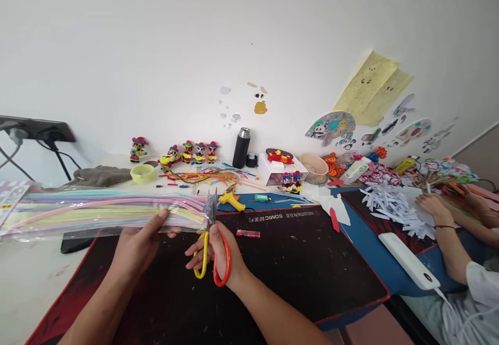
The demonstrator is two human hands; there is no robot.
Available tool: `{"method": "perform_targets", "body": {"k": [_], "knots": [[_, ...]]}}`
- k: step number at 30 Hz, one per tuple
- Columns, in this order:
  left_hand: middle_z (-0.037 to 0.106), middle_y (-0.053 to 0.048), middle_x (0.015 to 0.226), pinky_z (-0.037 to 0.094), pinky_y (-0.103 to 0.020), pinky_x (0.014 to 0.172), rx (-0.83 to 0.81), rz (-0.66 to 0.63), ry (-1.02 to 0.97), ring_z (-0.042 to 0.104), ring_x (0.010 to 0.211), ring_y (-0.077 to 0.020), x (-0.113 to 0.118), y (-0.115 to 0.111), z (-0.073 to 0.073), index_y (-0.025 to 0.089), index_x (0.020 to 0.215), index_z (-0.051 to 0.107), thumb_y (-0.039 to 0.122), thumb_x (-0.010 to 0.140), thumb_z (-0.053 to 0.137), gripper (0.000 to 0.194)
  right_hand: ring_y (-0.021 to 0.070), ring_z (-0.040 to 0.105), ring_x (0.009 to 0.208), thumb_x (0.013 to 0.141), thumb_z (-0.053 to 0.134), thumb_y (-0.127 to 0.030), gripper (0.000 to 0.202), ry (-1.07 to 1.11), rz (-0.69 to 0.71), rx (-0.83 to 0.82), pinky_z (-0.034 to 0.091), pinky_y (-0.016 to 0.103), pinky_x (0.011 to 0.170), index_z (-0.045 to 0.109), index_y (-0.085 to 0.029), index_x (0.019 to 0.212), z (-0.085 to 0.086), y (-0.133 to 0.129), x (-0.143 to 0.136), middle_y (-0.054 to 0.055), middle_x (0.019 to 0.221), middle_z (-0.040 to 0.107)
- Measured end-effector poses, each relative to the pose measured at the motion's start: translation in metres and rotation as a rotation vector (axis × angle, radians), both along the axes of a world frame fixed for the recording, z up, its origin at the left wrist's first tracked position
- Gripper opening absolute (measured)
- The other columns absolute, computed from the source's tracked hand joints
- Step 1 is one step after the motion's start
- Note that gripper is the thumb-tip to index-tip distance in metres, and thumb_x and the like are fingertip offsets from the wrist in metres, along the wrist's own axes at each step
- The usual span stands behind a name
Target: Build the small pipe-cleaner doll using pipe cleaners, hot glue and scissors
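Note:
My left hand grips a clear plastic bag of pastel pipe cleaners, thumb on top and fingers beneath. The bag stretches out to the left edge of the view. In my right hand are scissors with one red and one yellow handle loop. Their blades point up and away, parted around the right end of the bag. Both hands are above the black mat.
A yellow glue gun and a red lighter lie beyond the scissors. Small dolls, a black flask and a white box line the wall. At right, another person's hand touches white paper strips.

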State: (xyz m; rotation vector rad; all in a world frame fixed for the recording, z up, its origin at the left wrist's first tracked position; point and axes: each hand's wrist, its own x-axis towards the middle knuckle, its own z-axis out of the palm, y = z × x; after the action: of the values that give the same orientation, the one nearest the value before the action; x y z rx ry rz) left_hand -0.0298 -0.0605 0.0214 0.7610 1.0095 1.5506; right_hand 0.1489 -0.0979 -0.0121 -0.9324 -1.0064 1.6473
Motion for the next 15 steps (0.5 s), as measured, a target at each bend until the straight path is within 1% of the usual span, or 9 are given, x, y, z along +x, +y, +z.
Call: {"method": "perform_targets", "body": {"k": [3, 6, 8, 11, 13, 15], "knots": [[0.073, -0.005, 0.062, 0.062, -0.027, 0.053, 0.004, -0.02, 0.018, 0.067, 0.051, -0.0193, 0.001, -0.002, 0.002, 0.015, 0.069, 0.08, 0.044, 0.058, 0.102, 0.038, 0.0175, 0.068, 0.044, 0.076, 0.056, -0.101, 0.084, -0.02, -0.002, 0.022, 0.048, 0.022, 0.041, 0.049, -0.022, 0.102, 0.002, 0.002, 0.001, 0.006, 0.078, 0.077], [0.074, -0.006, 0.061, 0.061, -0.028, 0.051, 0.008, -0.013, 0.016, 0.067, 0.051, -0.0198, 0.002, -0.004, 0.005, 0.015, 0.069, 0.08, 0.043, 0.054, 0.103, 0.039, 0.0148, 0.063, 0.038, 0.077, 0.057, -0.099, 0.08, -0.034, -0.004, 0.031, 0.046, 0.021, 0.037, 0.047, -0.023, 0.098, 0.006, 0.001, 0.002, 0.002, 0.07, 0.074], [0.073, -0.006, 0.06, 0.06, -0.028, 0.049, 0.007, -0.005, 0.015, 0.066, 0.05, -0.0201, 0.002, -0.005, 0.006, 0.015, 0.068, 0.08, 0.043, 0.053, 0.103, 0.039, 0.0138, 0.059, 0.034, 0.078, 0.058, -0.098, 0.078, -0.03, -0.021, 0.028, 0.045, 0.02, 0.035, 0.048, -0.023, 0.096, 0.008, -0.001, 0.002, -0.001, 0.062, 0.069], [0.071, -0.006, 0.056, 0.06, -0.029, 0.049, 0.006, -0.008, 0.023, 0.065, 0.049, -0.0204, 0.003, -0.005, 0.007, 0.014, 0.066, 0.08, 0.043, 0.053, 0.103, 0.039, 0.0116, 0.05, 0.029, 0.081, 0.06, -0.095, 0.075, -0.023, -0.046, 0.038, 0.04, 0.02, 0.031, 0.053, -0.021, 0.097, 0.012, -0.003, 0.002, -0.007, 0.052, 0.06], [0.072, -0.007, 0.057, 0.06, -0.029, 0.049, 0.005, -0.011, 0.029, 0.065, 0.049, -0.0204, 0.002, -0.005, 0.007, 0.014, 0.066, 0.08, 0.042, 0.053, 0.103, 0.039, 0.0103, 0.046, 0.027, 0.083, 0.06, -0.093, 0.074, -0.03, -0.059, 0.045, 0.036, 0.019, 0.03, 0.056, -0.02, 0.097, 0.014, -0.004, 0.001, -0.009, 0.048, 0.054], [0.073, -0.007, 0.058, 0.06, -0.029, 0.049, 0.007, -0.012, 0.029, 0.065, 0.05, -0.0202, 0.002, -0.005, 0.006, 0.014, 0.065, 0.079, 0.042, 0.052, 0.103, 0.039, 0.0096, 0.044, 0.027, 0.083, 0.061, -0.092, 0.073, -0.046, -0.069, 0.039, 0.032, 0.018, 0.029, 0.057, -0.02, 0.095, 0.016, -0.005, 0.001, -0.01, 0.046, 0.05]]}}
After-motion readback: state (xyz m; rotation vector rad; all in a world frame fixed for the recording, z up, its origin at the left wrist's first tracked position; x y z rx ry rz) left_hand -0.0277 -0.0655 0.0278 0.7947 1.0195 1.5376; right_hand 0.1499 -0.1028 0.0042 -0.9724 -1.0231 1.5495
